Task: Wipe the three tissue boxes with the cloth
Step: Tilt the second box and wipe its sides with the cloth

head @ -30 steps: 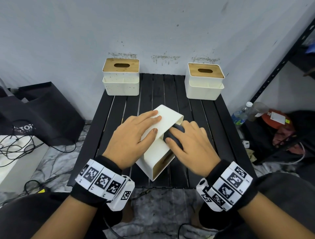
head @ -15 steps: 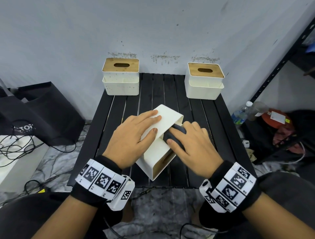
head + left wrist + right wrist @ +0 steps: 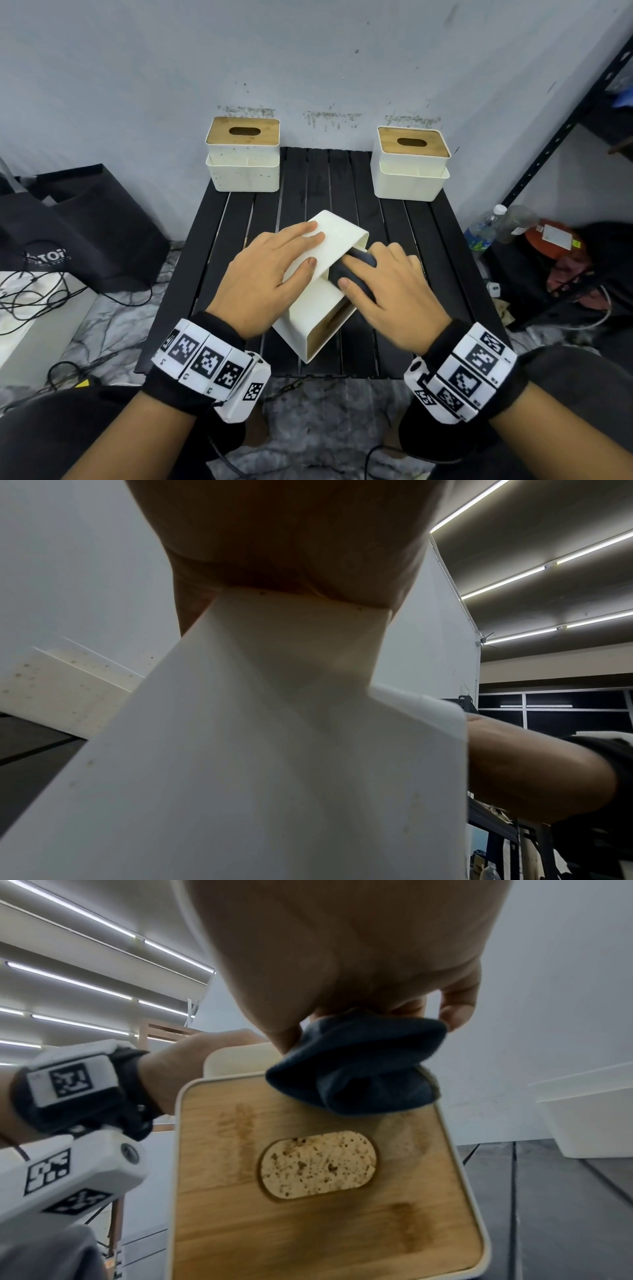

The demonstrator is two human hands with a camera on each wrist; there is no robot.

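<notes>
Cloth [image 3: 356, 1066], bunched in your right hand [image 3: 394, 294], has slid slightly down the tipped box's [image 3: 318, 308] wooden lid at mid-desk; your flat left hand [image 3: 270, 277] still steadies it. Two rear boxes await.

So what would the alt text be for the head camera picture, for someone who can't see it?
A person's left hand steadies a white tissue box tipped on its side on a black slatted table, while the right hand presses a dark cloth against it. Two more tissue boxes stand behind.
</notes>
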